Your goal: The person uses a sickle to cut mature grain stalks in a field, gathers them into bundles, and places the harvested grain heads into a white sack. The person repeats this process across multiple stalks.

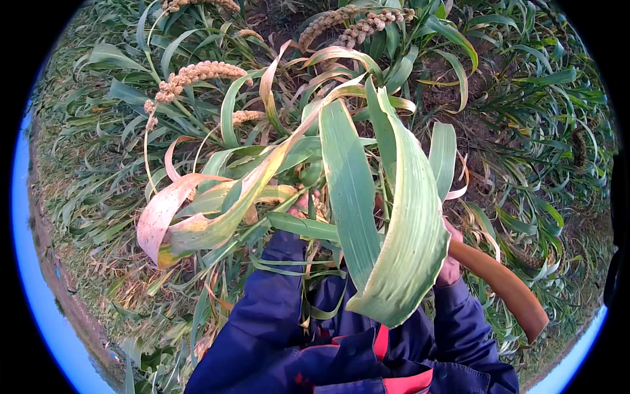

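Long green millet leaves (351, 177), some yellowed and dried at the ends, rise in front of me and cover much of both hands. Behind them my left hand (305, 205) is closed round the stalks of this millet plant, only a few fingers showing. On the right, my right hand (450, 259) grips a curved brown wooden handle (502, 285), which sticks out toward the lower right. Whatever is at the handle's other end is hidden by a broad leaf (415, 249).
Drooping millet heads (197, 77) hang at the upper left, and more millet heads (354, 27) at the top. Dense leafy plants (538, 138) stand on the right over brown soil. A dirt strip (62, 295) runs along the left edge.
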{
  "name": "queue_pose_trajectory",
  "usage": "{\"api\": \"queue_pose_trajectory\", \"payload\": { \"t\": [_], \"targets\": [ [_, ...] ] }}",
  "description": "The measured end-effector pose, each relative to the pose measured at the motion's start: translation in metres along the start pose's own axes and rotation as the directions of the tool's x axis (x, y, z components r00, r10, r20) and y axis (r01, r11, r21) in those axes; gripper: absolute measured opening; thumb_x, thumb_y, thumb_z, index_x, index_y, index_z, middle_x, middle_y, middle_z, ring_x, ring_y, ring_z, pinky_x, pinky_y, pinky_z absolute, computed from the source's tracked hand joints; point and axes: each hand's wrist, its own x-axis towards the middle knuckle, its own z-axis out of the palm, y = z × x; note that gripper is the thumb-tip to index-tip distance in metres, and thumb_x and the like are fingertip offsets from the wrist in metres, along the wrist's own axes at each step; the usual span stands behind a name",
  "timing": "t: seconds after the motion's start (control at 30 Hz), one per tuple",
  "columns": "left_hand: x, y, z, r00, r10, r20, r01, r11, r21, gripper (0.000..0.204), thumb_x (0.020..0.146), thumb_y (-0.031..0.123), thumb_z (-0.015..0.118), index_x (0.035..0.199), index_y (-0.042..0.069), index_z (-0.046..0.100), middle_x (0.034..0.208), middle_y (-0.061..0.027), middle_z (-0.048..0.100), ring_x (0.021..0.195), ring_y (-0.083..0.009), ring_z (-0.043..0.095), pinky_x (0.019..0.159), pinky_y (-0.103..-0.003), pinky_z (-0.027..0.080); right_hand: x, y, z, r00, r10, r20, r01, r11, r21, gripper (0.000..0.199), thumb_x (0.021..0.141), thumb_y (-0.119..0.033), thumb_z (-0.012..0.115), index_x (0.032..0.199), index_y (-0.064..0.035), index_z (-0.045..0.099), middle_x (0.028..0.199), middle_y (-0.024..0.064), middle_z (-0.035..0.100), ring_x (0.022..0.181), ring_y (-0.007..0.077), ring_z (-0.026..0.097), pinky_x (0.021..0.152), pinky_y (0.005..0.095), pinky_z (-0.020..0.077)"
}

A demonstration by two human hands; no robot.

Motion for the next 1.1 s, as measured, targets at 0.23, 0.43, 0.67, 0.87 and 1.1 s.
{"api": "queue_pose_trajectory", "payload": {
  "t": [0.23, 0.43, 0.67, 0.87, 1.1],
  "targets": [
    [-0.028, -0.024, -0.016, 0.95, 0.309, -0.031, -0.272, 0.874, 0.403, 0.03, 0.083, 0.01, 0.059, 0.111, -0.001, 0.056, 0.098, -0.0116, 0.066, 0.088, -0.0188, 0.063, 0.08, -0.03, 0.051, 0.024, -0.006, 0.045, 0.988, -0.074, 0.136, 0.122, 0.913, -0.389, 0.012, 0.079, -0.007, 0.063, 0.087, 0.0019, 0.061, 0.077, 0.0067, 0.063, 0.07, 0.0135, 0.06, 0.065, 0.0286, 0.0487],
    [-0.038, -0.025, 0.017, 0.979, 0.151, -0.136, -0.115, 0.963, 0.242, 0.037, 0.072, -0.005, 0.066, 0.108, -0.003, 0.057, 0.089, -0.0121, 0.065, 0.079, -0.0211, 0.064, 0.068, -0.032, 0.053, -0.003, -0.071, 0.046, 0.971, -0.136, 0.196, 0.158, 0.982, -0.102, 0.013, 0.081, -0.01, 0.06, 0.083, 0.0025, 0.057, 0.097, 0.0149, 0.06, 0.07, 0.0185, 0.064, 0.06, 0.0272, 0.0522],
    [-0.101, -0.026, 0.035, 0.978, 0.097, -0.187, -0.021, 0.929, 0.37, 0.037, 0.072, -0.001, 0.066, 0.108, -0.006, 0.06, 0.095, -0.0139, 0.068, 0.08, -0.0217, 0.066, 0.076, -0.032, 0.053, -0.047, -0.104, 0.009, 0.94, -0.334, -0.065, 0.308, 0.917, -0.252, 0.017, 0.085, -0.015, 0.057, 0.085, 0.0014, 0.054, 0.098, 0.0161, 0.059, 0.064, 0.0178, 0.063, 0.053, 0.0267, 0.0499],
    [-0.14, 0.014, 0.021, 0.961, 0.276, -0.03, -0.228, 0.844, 0.485, 0.036, 0.073, -0.003, 0.068, 0.108, -0.001, 0.06, 0.096, -0.0088, 0.067, 0.083, -0.0159, 0.065, 0.078, -0.029, 0.053, -0.102, -0.104, -0.021, 0.886, -0.393, -0.245, 0.355, 0.916, -0.186, 0.018, 0.085, -0.017, 0.059, 0.085, -0.0007, 0.053, 0.094, 0.0147, 0.061, 0.052, 0.0166, 0.058, 0.045, 0.0258, 0.0461],
    [-0.238, 0.07, 0.064, 0.965, 0.252, 0.075, -0.263, 0.932, 0.248, 0.048, 0.069, -0.005, 0.07, 0.115, -0.002, 0.055, 0.096, -0.0083, 0.063, 0.087, -0.0191, 0.063, 0.077, -0.031, 0.053, -0.175, -0.116, -0.069, 0.825, -0.519, -0.222, 0.514, 0.854, -0.088, 0.022, 0.082, -0.021, 0.059, 0.086, -0.0015, 0.049, 0.088, 0.017, 0.056, 0.039, 0.015, 0.048, 0.034, 0.0217, 0.0392]
  ]
}}
